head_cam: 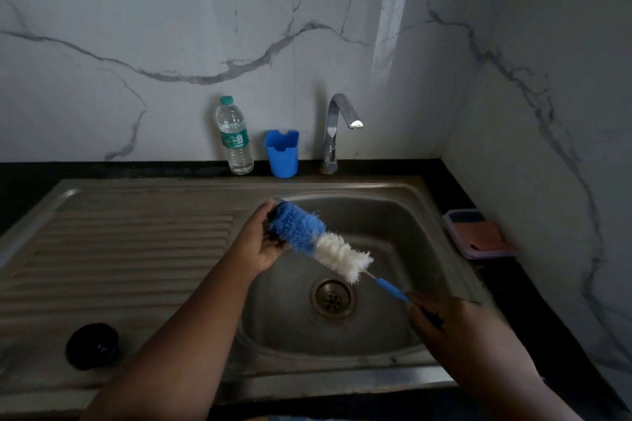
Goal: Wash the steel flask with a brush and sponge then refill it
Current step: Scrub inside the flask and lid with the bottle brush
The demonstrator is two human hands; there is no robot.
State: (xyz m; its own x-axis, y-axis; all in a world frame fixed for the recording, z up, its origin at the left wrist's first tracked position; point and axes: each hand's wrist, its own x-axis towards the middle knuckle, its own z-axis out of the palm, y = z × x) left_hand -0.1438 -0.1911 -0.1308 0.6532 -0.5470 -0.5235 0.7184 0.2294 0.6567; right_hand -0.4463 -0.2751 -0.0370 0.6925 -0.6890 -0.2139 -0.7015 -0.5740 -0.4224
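Cap [92, 345]: lay on the drainboard, at seven o'clock.
Left hand [263, 239]: fingers curled round the steel flask [273, 225], mostly hidden, above the sink [393, 202].
Bottle brush [318, 241]: long axis from ten to four o'clock, tip at the flask's mouth.
Right hand [455, 325]: fingers clamped on the handle.
Risk: the flask could probably slip if the bristles jammed.
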